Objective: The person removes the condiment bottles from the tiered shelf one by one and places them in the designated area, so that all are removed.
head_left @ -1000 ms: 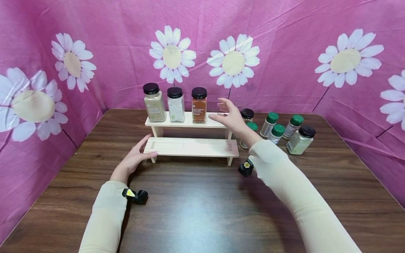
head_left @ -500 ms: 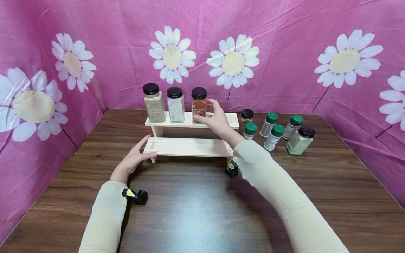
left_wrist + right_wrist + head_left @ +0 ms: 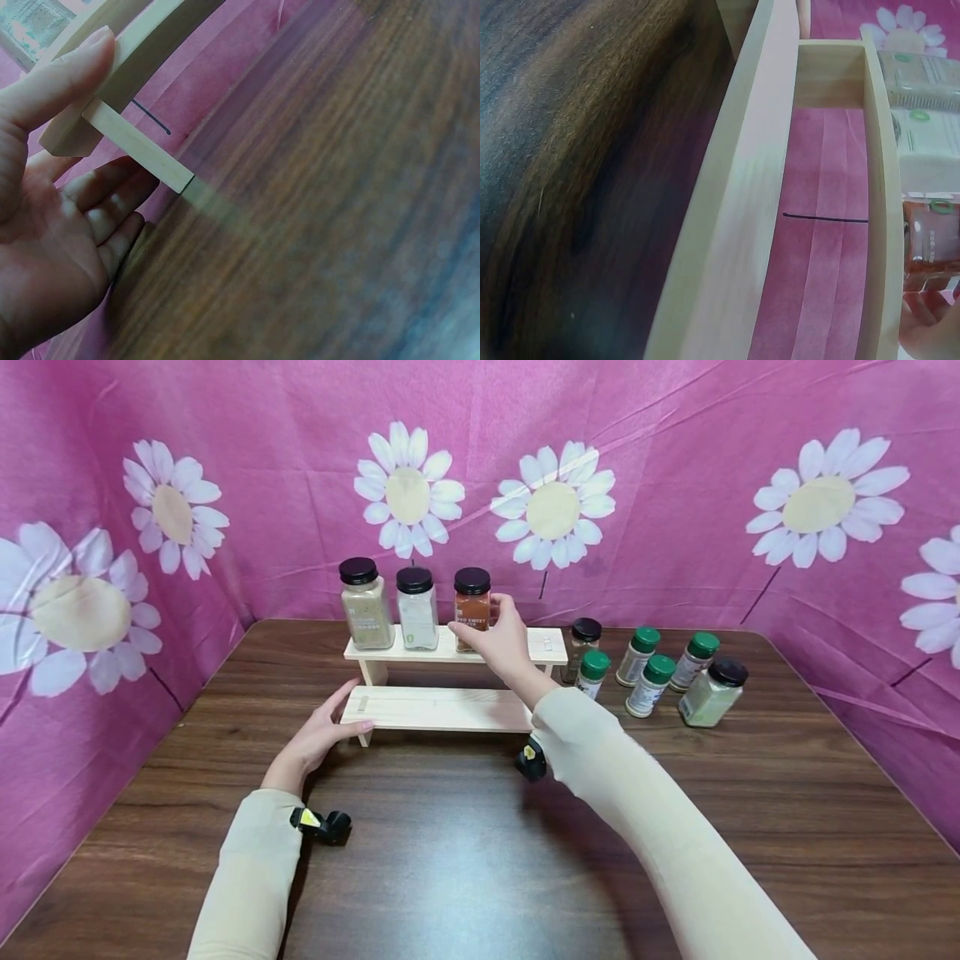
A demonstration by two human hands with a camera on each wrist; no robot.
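A two-step wooden rack (image 3: pixel 442 708) stands on the table. My left hand (image 3: pixel 318 737) holds its lower board at the left end, thumb on top; in the left wrist view the fingers (image 3: pixel 112 202) lie beyond the rack's leg (image 3: pixel 142 146). On the upper step stands a square jar of red sweet pepper (image 3: pixel 472 597) with a black lid. My right hand (image 3: pixel 501 642) grips this jar low down, thumb across its front and fingers at its right side. Left of it on the same step are a white-filled jar (image 3: pixel 418 614) and a taller beige-filled jar (image 3: pixel 367 612).
Right of the rack are several green-capped shakers, one (image 3: pixel 647 692) toward the front, a black-lidded dark jar (image 3: pixel 583 652) and a black-lidded pale green jar (image 3: pixel 708 700). A pink flowered cloth (image 3: pixel 480 410) hangs behind the brown table (image 3: pixel 435 860).
My right hand has moved left along the upper step to the red sweet pepper jar and closed around it. The left hand and the jars have stayed in place.
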